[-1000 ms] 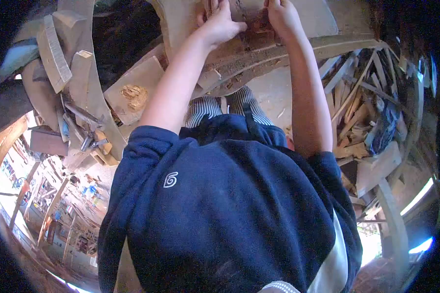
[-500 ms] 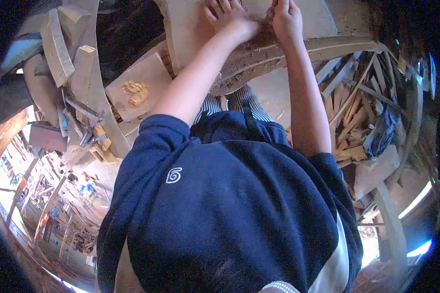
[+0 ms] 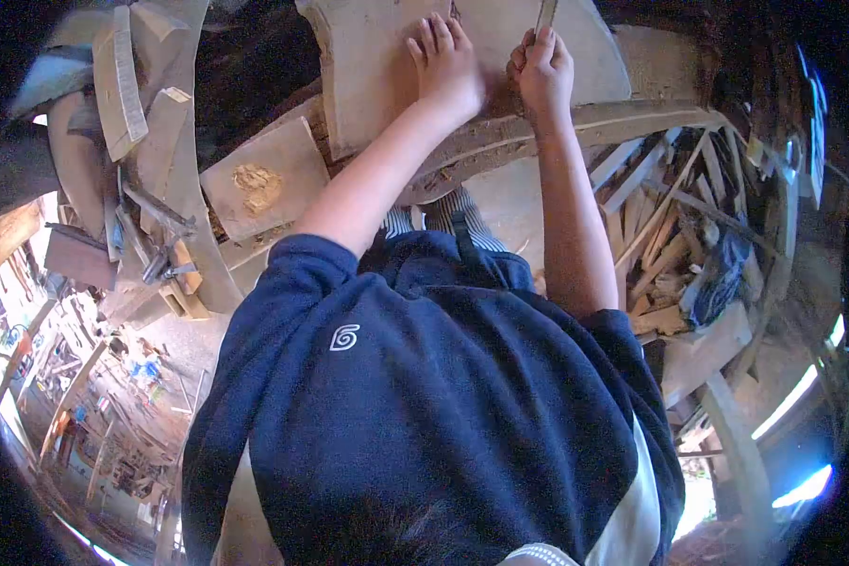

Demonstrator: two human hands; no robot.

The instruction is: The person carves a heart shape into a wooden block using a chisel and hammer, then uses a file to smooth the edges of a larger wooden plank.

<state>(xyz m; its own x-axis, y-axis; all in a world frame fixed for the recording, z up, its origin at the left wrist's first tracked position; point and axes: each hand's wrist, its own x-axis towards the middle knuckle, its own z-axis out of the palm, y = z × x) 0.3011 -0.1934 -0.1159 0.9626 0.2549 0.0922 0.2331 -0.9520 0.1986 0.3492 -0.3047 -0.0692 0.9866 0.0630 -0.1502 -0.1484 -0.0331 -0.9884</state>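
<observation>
A wide pale wooden board [image 3: 368, 71] lies across the top of the view. On it my left hand [image 3: 451, 75] rests with its fingers spread, close to a dark line in the wood at the top edge. To its right, my right hand [image 3: 544, 80] is closed around a thin, flat, pale strip-like tool [image 3: 547, 13]. The tool points up out of view, and its far end is cut off.
Left of the board, a smaller wooden panel [image 3: 288, 160] carries a heap of yellowish paste-like material [image 3: 257, 187]. A curved beam [image 3: 613, 118] runs along the board's near edge. Scrap wood [image 3: 674, 217] piles up at right; several offcuts [image 3: 121, 85] stand at left.
The view has tilted, so both hands and the board appear lower. The left hand stays flat on the board. The tool above the right hand now shows.
</observation>
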